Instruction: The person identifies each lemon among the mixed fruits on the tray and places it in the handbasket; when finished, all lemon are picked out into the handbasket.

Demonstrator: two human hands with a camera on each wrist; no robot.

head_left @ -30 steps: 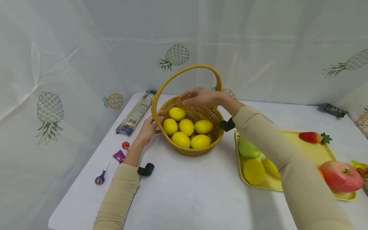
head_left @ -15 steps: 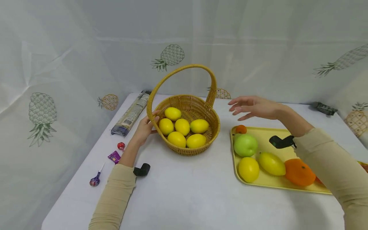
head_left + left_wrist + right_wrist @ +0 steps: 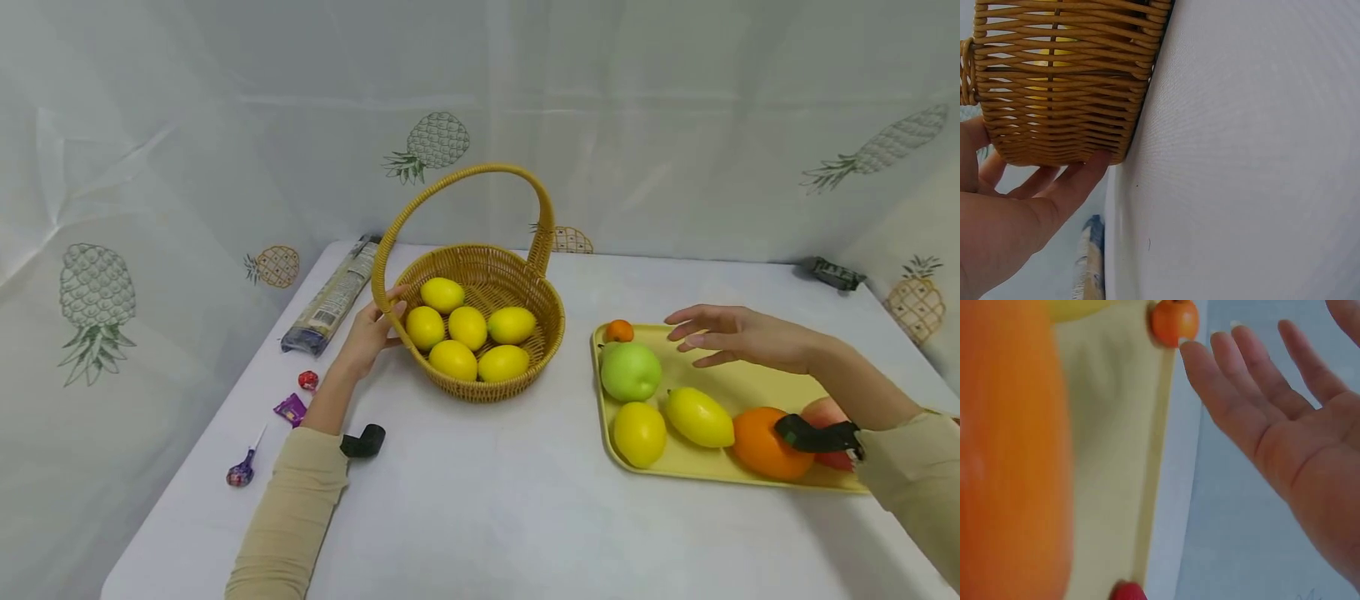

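A wicker basket (image 3: 480, 260) with a tall arched handle holds several lemons (image 3: 468, 327). My left hand (image 3: 365, 340) is at its left side, by the handle's base; in the left wrist view its extended fingers (image 3: 1079, 184) touch the woven outer wall. Over the yellow tray (image 3: 757, 385), my right hand (image 3: 753, 337) hovers with loosely spread fingers and nothing in them. The tray bears a green apple (image 3: 632, 372), two yellow lemons (image 3: 640, 434), an orange (image 3: 768, 443), a small orange fruit (image 3: 619, 331) and a red apple partly hidden by the wrist.
Left of the basket lies a long plastic-wrapped pack (image 3: 337, 298). Nearer are a red candy (image 3: 308, 381), a purple-wrapped candy (image 3: 291, 409) and a lollipop (image 3: 240, 473). A dark packet (image 3: 832, 273) sits at the back right, before the curtain (image 3: 675, 167).
My right hand has moved right, from above the basket to over the tray, staying without anything in it. The left hand keeps its place at the basket. The head view has shifted slightly.
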